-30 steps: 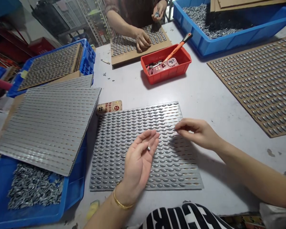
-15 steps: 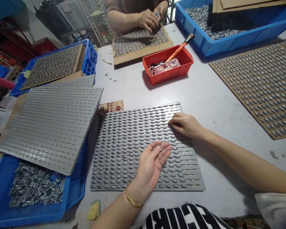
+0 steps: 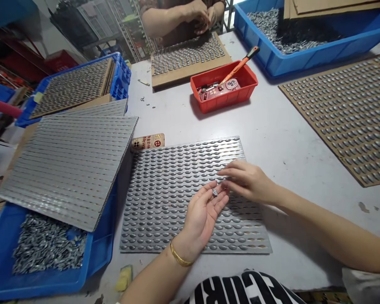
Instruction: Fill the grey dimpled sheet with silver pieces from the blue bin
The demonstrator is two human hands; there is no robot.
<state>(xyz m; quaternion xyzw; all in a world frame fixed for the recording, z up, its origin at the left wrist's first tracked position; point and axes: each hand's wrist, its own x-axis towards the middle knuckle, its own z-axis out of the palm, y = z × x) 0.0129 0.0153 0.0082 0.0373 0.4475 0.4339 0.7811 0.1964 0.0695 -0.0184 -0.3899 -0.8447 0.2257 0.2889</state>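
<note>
My left hand [image 3: 203, 213] is turned palm up over the grey board [image 3: 164, 207], its thumb bent over a small shiny metal piece [image 3: 214, 192] at the fingers. A gold bangle [image 3: 179, 256] circles that wrist. Beside those fingertips is my right hand [image 3: 245, 179], its fingers apart and nothing visible between them. Rows of oval metal pieces cover most of the board; slots along its right side show no pieces.
At left, a grey slotted sheet [image 3: 69, 164] leans over a blue bin [image 3: 50, 280] of loose metal pieces. A red tray [image 3: 224, 99] holds a phone and an orange-handled tool. Across the table are a co-worker's hands [image 3: 202, 17]. A brown board [image 3: 351, 114] lies at right.
My right hand has moved from the board's upper right edge down and left to my left hand's fingertips. The metal piece in my left hand now shows more clearly.
</note>
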